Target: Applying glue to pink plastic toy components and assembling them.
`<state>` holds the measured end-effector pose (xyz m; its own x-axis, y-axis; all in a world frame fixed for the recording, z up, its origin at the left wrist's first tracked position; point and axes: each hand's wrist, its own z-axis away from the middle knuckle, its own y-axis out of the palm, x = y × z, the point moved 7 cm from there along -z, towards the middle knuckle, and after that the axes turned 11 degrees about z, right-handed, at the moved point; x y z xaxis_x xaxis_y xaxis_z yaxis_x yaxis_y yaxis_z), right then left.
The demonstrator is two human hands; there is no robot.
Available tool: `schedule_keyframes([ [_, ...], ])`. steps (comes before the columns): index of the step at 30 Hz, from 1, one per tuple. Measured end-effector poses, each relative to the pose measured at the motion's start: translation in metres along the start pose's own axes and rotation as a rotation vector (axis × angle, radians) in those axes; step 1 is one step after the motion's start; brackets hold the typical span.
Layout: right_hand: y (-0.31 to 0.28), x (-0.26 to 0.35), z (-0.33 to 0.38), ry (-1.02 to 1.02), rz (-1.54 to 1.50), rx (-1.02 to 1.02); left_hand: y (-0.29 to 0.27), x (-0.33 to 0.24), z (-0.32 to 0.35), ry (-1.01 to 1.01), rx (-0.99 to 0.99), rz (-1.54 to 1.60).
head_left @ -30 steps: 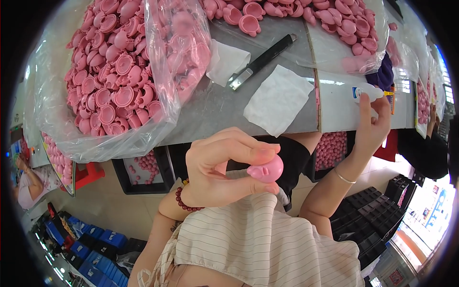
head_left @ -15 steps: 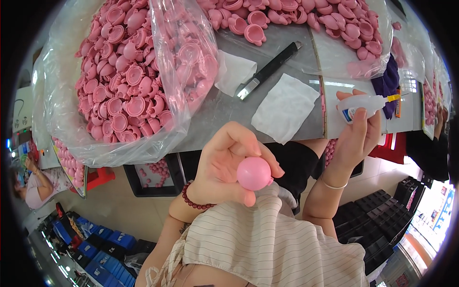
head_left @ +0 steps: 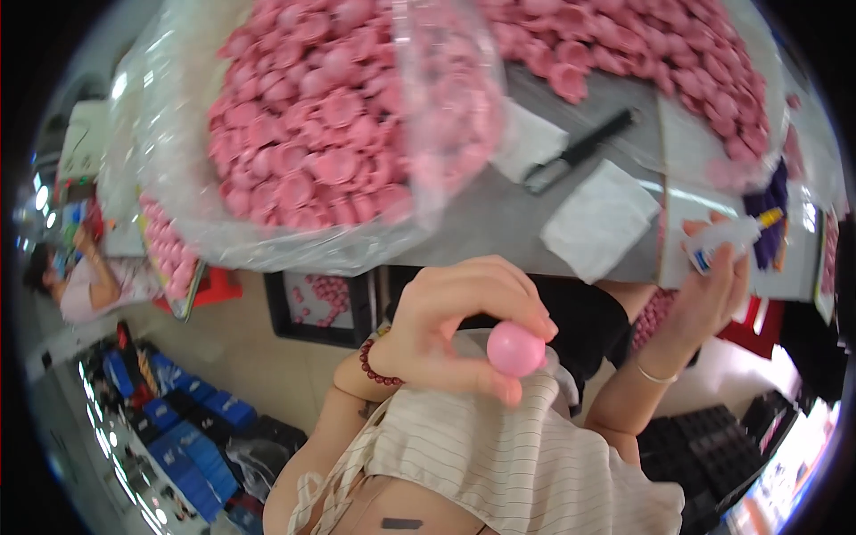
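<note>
Holding a pink ball (head_left: 515,350) between thumb and fingertips, the left hand (head_left: 437,314) is raised in front of a striped cream garment (head_left: 499,446); a dark red beaded bracelet (head_left: 374,366) encircles its wrist. To the right and slightly farther off, the right hand (head_left: 704,299) grips a translucent squeeze bottle (head_left: 729,238), its yellow tip (head_left: 770,217) pointing up and to the right. Below the near edge of the grey counter (head_left: 473,218), a black tray (head_left: 316,336) contains pink pieces. On the counter lie a white sheet (head_left: 599,223) and, beyond it to the left, a black cutter-like tool (head_left: 588,145), near a second white sheet (head_left: 528,147). At left, a clear plastic bag (head_left: 294,254) bulges with pink hollow shells (head_left: 330,160); more pink shells (head_left: 624,36) are heaped at the far side.
</note>
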<state>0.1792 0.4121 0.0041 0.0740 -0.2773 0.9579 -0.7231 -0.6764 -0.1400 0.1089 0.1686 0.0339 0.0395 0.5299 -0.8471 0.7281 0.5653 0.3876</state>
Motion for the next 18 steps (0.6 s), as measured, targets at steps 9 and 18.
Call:
schedule_keyframes([
  [9,-0.004,0.007,0.001,-0.041,0.093,0.014,-0.178,-0.165,0.083,0.403,-1.017,-1.387],
  [18,0.000,0.008,0.000,-0.064,0.145,0.028,-0.183,-0.168,0.092,0.434,-1.096,-1.605],
])
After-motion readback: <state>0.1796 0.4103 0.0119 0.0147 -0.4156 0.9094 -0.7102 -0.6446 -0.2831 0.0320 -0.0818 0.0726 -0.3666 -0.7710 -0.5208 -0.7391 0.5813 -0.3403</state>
